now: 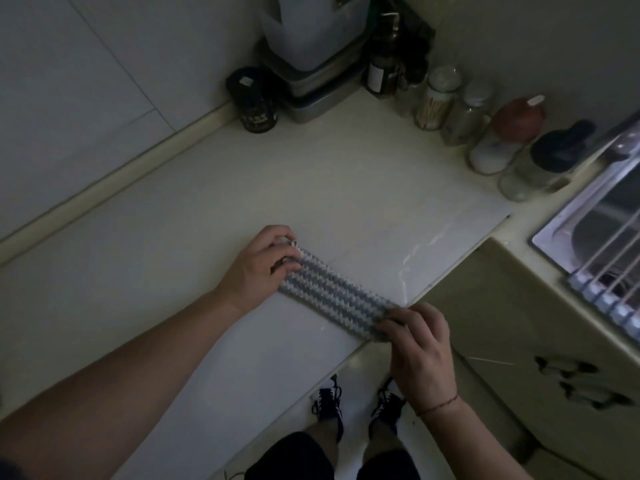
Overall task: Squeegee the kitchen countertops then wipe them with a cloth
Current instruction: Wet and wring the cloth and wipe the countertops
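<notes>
A striped grey and white cloth (337, 294), folded into a long narrow band, lies on the pale countertop (242, 202) close to its front edge. My left hand (261, 266) grips the band's far left end with curled fingers. My right hand (420, 344) pinches its near right end at the counter's edge. The band stretches diagonally between the two hands. No squeegee is in view.
Jars and bottles (485, 126) line the back right wall. A black jar (254, 98) and a metal tray with a white container (311, 74) stand in the corner. A sink with a wire rack (602, 237) is at the right. Below are my shoes (329, 403) on the floor.
</notes>
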`<state>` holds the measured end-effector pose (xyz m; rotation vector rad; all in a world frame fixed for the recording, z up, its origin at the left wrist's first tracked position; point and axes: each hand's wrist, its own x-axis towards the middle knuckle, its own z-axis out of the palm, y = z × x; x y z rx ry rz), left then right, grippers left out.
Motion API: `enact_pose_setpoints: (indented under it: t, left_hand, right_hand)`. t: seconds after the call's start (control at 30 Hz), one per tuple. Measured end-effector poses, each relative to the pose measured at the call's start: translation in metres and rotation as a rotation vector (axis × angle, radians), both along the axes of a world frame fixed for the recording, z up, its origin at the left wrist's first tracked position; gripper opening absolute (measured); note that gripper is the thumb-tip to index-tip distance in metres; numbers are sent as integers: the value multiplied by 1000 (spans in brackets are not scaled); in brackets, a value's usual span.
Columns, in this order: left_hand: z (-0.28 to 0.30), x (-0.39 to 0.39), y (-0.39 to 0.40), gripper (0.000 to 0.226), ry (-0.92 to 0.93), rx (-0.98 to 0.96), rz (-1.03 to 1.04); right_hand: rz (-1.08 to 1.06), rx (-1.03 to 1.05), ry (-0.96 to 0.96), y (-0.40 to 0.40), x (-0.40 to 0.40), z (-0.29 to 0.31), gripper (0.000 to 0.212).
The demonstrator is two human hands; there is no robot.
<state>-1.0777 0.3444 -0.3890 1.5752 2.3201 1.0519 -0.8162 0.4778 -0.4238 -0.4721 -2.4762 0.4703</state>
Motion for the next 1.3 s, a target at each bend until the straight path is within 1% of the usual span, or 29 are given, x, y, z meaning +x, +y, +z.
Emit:
enact_pose_setpoints:
  t: [0.13, 0.3, 0.47, 0.57, 0.77, 0.97, 1.0, 1.07, 1.13, 1.2, 1.27, 1.3]
  left_hand:
    - [1, 5, 13, 10, -26, 40, 28]
    - [0, 7, 28, 15, -18, 67, 54]
    - [2, 7, 40, 13, 1, 100, 74]
    - [3, 7, 47, 11, 9, 110, 80]
    - [4, 9, 63, 8, 14, 135, 64]
    - [-7, 6, 69, 7, 15, 70, 90]
    - [-8, 5, 69, 6, 52, 53, 85]
    - [-9, 3, 68, 3, 190, 26, 56]
    - [-6, 4, 66, 11, 305, 10, 5]
    - [-3, 7, 64, 27, 388, -44, -67]
    - [-2, 9, 62, 45, 420, -135, -128]
    - [-2, 9, 62, 50, 423, -170, -142]
  right_hand:
    - [-42, 41, 28, 19, -1, 3, 15]
    - [-61, 10, 43, 38, -3, 4, 14]
    - [-119, 10, 67, 52, -9, 5, 12]
    - [-158, -37, 89, 60, -13, 5, 18]
    - [-209, -135, 134, 75, -19, 5, 18]
    - [-197, -140, -4, 81, -16, 5, 24]
    - [-191, -126, -28, 80, -13, 8, 26]
    - [-172, -78, -81, 79, -8, 14, 28]
    - [-137, -26, -155, 79, -4, 17, 37]
    - [-113, 13, -212, 81, -1, 15, 44]
    - [-108, 35, -209, 83, -1, 12, 40]
    - [-107, 39, -193, 84, -2, 12, 36]
